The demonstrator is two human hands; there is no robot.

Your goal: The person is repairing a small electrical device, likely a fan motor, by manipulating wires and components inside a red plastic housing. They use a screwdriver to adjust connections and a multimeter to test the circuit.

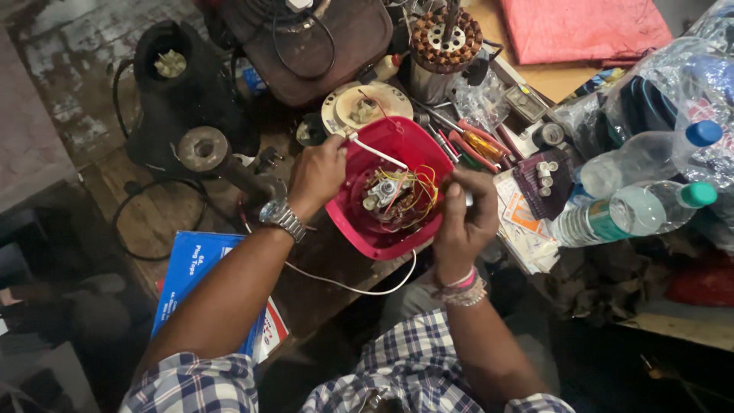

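Head view: left hand (315, 174) grips the red appliance housing (391, 187) rim at 9 o'clock, right hand (464, 218) fingers pinched closed at 3 o'clock beside its exposed wiring (397, 195), mid-worktop (321, 294).

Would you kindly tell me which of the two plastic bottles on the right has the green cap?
The lower bottle, lying nearer the person, has the green cap; the upper bottle beside it has a blue cap.
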